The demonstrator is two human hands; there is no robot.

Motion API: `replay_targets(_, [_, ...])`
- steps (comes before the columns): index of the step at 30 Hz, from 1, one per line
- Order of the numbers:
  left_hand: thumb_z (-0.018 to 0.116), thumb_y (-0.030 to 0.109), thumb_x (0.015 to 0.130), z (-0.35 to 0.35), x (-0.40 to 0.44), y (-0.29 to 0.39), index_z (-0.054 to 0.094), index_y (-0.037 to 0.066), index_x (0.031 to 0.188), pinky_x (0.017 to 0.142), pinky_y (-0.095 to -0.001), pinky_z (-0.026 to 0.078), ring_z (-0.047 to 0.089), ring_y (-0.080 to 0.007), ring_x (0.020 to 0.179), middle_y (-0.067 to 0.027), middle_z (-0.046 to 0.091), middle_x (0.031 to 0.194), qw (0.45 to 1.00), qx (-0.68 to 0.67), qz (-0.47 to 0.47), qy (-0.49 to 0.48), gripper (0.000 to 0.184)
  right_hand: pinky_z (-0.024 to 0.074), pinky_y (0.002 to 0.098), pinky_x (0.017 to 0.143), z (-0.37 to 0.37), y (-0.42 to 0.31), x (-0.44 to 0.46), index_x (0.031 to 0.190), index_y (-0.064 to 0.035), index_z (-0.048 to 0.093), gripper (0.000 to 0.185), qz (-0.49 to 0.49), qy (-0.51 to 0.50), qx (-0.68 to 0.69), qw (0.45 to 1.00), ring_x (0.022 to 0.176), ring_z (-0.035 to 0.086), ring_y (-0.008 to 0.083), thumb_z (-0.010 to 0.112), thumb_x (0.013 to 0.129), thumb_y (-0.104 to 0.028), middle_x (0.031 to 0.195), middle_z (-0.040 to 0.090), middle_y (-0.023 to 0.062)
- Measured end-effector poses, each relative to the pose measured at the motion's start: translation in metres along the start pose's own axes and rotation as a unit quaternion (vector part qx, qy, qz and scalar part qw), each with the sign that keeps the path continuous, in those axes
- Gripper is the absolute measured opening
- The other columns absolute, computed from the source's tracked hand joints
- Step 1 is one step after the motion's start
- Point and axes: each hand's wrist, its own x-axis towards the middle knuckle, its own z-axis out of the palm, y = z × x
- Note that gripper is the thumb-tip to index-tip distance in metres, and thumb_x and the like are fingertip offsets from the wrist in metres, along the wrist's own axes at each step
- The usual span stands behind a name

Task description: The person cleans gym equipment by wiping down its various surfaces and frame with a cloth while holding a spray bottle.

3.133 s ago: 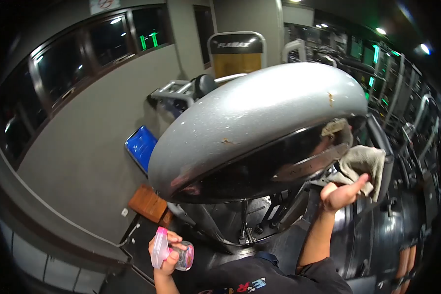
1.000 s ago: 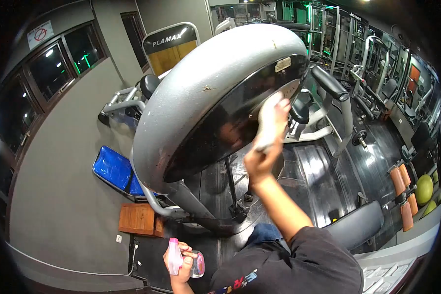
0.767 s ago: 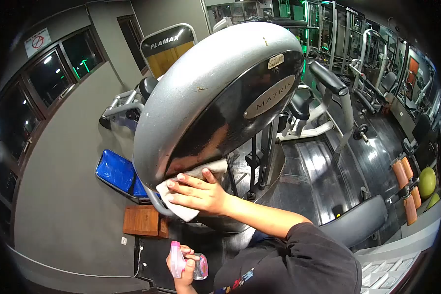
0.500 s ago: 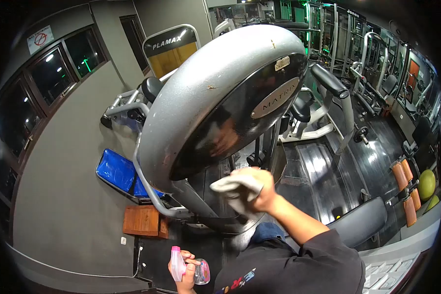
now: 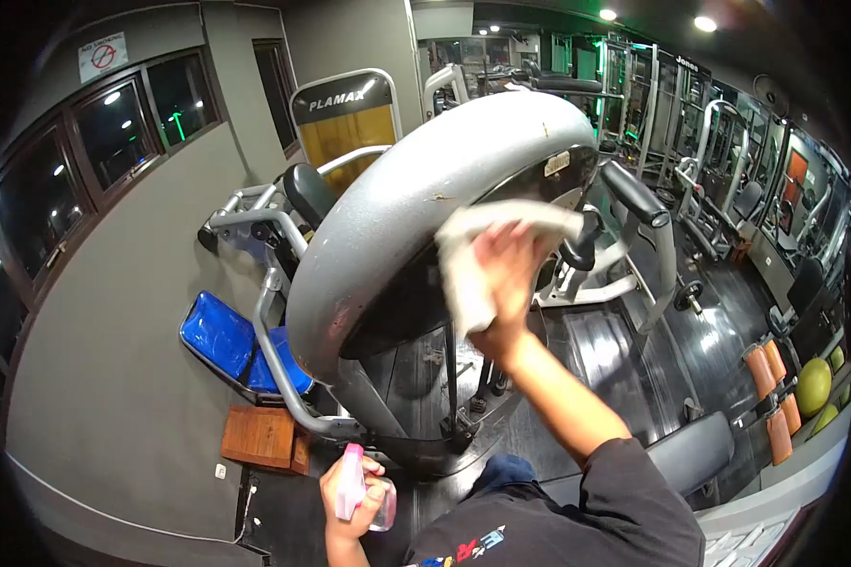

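While the left hand (image 5: 355, 496) curled around the neck of a spray bottle (image 5: 350, 487) low in front of the body, the right hand (image 5: 509, 283) spread its fingers over a pale cloth (image 5: 461, 274) raised at the black panel (image 5: 397, 298) of an exercise machine. Judging by that, the work was under way and unfinished: neither of the 2 items was set down. How much of the panel was done or left could not be told, as cloth and hand hid part of it; a scuff (image 5: 440, 197) showed on the silver rim (image 5: 350, 246). The panel lay straight beyond the right hand, above and beyond the left. Blur left unclear whether the cloth touched it. The bottle tilted, well apart from the cloth, near a wooden box (image 5: 258, 437).
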Motion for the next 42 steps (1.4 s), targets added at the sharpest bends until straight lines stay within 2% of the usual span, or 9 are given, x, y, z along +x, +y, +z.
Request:
replay_targets(4, [0.077, 0.049, 0.074, -0.005, 0.030, 0.045, 0.060, -0.007, 0.101, 0.065, -0.0282, 0.056, 0.068, -0.0177, 0.072, -0.0137, 0.065, 0.090, 1.000, 0.013, 0.020, 0.000, 0.064, 0.0512, 0.0336, 0.097, -0.019, -0.034, -0.054, 0.121, -0.0139, 0.065, 0.044, -0.221, -0.217, 0.187, 0.932, 0.111, 0.064, 0.0213, 0.059, 0.077, -0.012, 0.132, 0.062, 0.0030])
replay_targets(10, [0.077, 0.039, 0.072, -0.013, 0.095, 0.145, 0.058, -0.011, 0.108, 0.073, -0.0349, 0.057, 0.069, -0.0228, 0.075, -0.0143, 0.065, 0.093, 0.994, -0.035, 0.075, -0.069, 0.065, 0.0490, 0.0384, 0.093, -0.067, -0.008, -0.075, 0.115, -0.0071, 0.066, 0.052, 0.125, -0.354, 0.269, 0.887, 0.106, 0.066, 0.0304, 0.061, 0.064, 0.000, 0.112, 0.069, 0.0139])
replay_targets(16, [0.068, 0.032, 0.081, 0.014, 0.174, 0.228, 0.047, -0.008, 0.135, 0.061, -0.0286, 0.055, 0.066, -0.0198, 0.078, -0.0121, 0.062, 0.096, 0.972, 0.073, 0.098, -0.200, 0.070, 0.0472, 0.0345, 0.095, -0.111, 0.004, -0.057, 0.110, 0.0016, 0.065, 0.036, 0.257, -0.209, 0.374, 0.866, 0.105, 0.064, 0.0256, 0.055, 0.076, 0.004, 0.113, 0.065, 0.0151])
replay_targets(18, [0.062, 0.028, 0.086, 0.018, 0.196, 0.239, 0.051, -0.007, 0.129, 0.059, -0.0281, 0.056, 0.065, -0.0191, 0.080, -0.0114, 0.061, 0.093, 0.964, 0.122, 0.107, -0.209, 0.057, 0.0471, 0.0333, 0.094, -0.116, 0.011, -0.053, 0.110, 0.0027, 0.065, 0.033, 0.287, -0.160, 0.386, 0.862, 0.104, 0.063, 0.0243, 0.054, 0.079, 0.004, 0.112, 0.064, 0.0144])
replay_targets(19, [0.057, 0.036, 0.087, 0.025, 0.202, 0.238, 0.057, 0.000, 0.092, 0.077, -0.0306, 0.047, 0.063, -0.0199, 0.074, -0.0114, 0.063, 0.058, 0.959, 0.154, 0.136, -0.194, 0.037, 0.0477, 0.0332, 0.092, -0.118, 0.013, -0.051, 0.111, 0.0037, 0.064, 0.030, 0.281, -0.141, 0.384, 0.868, 0.104, 0.063, 0.0232, 0.052, 0.083, 0.003, 0.111, 0.064, 0.0145])
replay_targets(22, [0.061, 0.026, 0.087, 0.016, 0.214, 0.231, 0.056, -0.006, 0.115, 0.059, -0.0282, 0.055, 0.064, -0.0161, 0.071, -0.0104, 0.061, 0.089, 0.961, 0.144, 0.078, -0.225, 0.042, 0.0497, 0.0337, 0.087, -0.127, 0.018, -0.037, 0.108, 0.0043, 0.065, 0.022, 0.256, -0.130, 0.333, 0.898, 0.098, 0.065, 0.0236, 0.050, 0.094, -0.003, 0.106, 0.066, 0.0154])
replay_targets(32, [0.062, 0.026, 0.085, 0.004, 0.198, 0.192, 0.051, -0.005, 0.127, 0.063, -0.0266, 0.054, 0.062, -0.0146, 0.066, -0.0081, 0.059, 0.085, 0.975, 0.100, 0.059, -0.187, 0.053, 0.0484, 0.0329, 0.088, -0.129, 0.032, -0.037, 0.105, 0.0045, 0.064, 0.018, 0.268, -0.112, 0.303, 0.908, 0.097, 0.065, 0.0234, 0.050, 0.095, -0.001, 0.105, 0.066, 0.0146])
replay_targets(36, [0.065, 0.036, 0.082, -0.007, 0.179, 0.165, 0.058, 0.000, 0.093, 0.059, -0.0279, 0.057, 0.065, -0.0179, 0.063, -0.0133, 0.060, 0.081, 0.990, 0.041, 0.032, -0.133, 0.038, 0.0453, 0.0328, 0.093, -0.126, 0.038, -0.033, 0.111, 0.0032, 0.061, 0.018, 0.226, -0.104, 0.231, 0.941, 0.102, 0.061, 0.0224, 0.051, 0.097, -0.003, 0.108, 0.064, 0.0140])
replay_targets(42, [0.066, 0.034, 0.083, -0.018, 0.160, 0.144, 0.058, -0.002, 0.102, 0.064, -0.0279, 0.056, 0.067, -0.0194, 0.066, -0.0148, 0.061, 0.090, 0.995, -0.005, 0.023, -0.098, 0.041, 0.0492, 0.0364, 0.092, -0.125, 0.085, 0.052, 0.126, 0.0036, 0.052, 0.041, 0.343, 0.352, 0.250, 0.834, 0.107, 0.059, 0.0229, 0.053, 0.101, -0.028, 0.124, 0.058, 0.0145])
